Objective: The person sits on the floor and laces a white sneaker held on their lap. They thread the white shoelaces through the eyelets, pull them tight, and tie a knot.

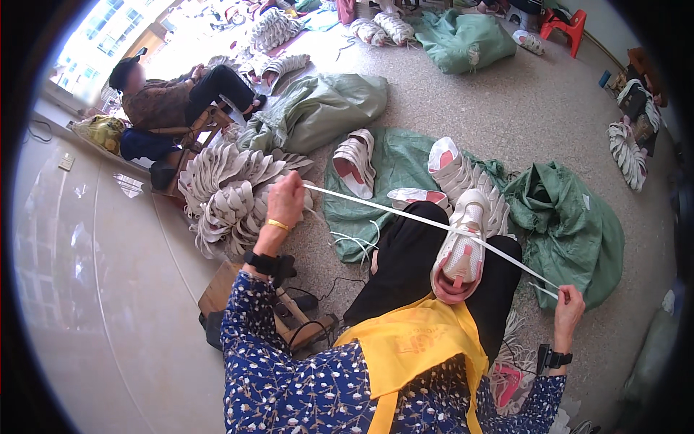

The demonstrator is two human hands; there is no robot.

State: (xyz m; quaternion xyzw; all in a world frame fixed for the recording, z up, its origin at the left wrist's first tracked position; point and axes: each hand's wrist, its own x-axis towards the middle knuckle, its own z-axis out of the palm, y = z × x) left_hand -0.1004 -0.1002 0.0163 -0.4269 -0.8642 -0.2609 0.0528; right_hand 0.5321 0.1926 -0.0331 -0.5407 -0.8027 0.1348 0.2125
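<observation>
A white and pink sneaker (460,249) rests on my lap between my knees, its toe pointing away from me. A white shoelace (376,205) runs through it and is stretched taut out to both sides. Up at the left, my left hand (288,197) pinches one end of the lace with closed fingers. Lower at the right, my right hand (569,307) pinches the other end, and a short tip sticks out past the fingers. A yellow apron (412,340) covers my front, just below the shoe's heel.
Stacked white shoe uppers (231,189) lie at the left, and more uppers (481,184) sit beyond my knees. Green sacks (571,231) lie right and ahead. A seated person (173,90) is at the upper left. A red stool (565,32) stands at the far right.
</observation>
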